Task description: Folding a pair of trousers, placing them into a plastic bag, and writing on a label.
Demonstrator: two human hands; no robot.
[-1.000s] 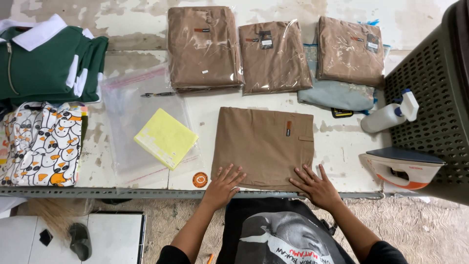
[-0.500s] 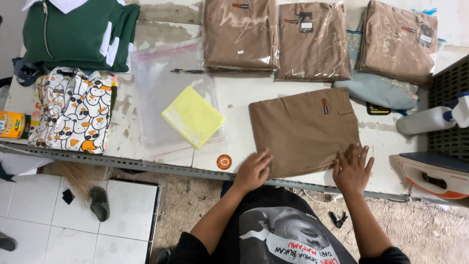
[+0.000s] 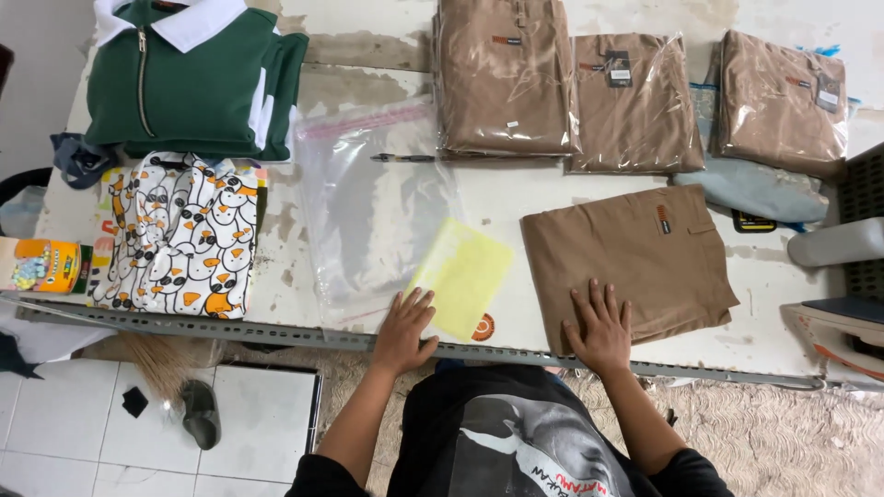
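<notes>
A folded tan garment (image 3: 635, 262) lies on the white table (image 3: 516, 198) near its front edge. My right hand (image 3: 600, 329) presses flat on its near left corner, fingers spread. My left hand (image 3: 403, 331) rests open at the table's front edge, fingertips touching a yellow sheet (image 3: 460, 276) and the near edge of an empty clear plastic bag (image 3: 373, 207). The yellow sheet lies half on the bag, tilted.
Three bagged tan garments (image 3: 505, 78) line the back. A green jacket (image 3: 189, 83) and a duck-print cloth (image 3: 180, 235) lie at left, a pen (image 3: 402, 157) by the clear bag. A spray bottle (image 3: 838, 241) and an iron (image 3: 843, 331) sit at right.
My left hand has left the tan garment and moved left onto the yellow sheet and plastic bag. My right hand shifted to the garment's near left corner. The view has swung left.
</notes>
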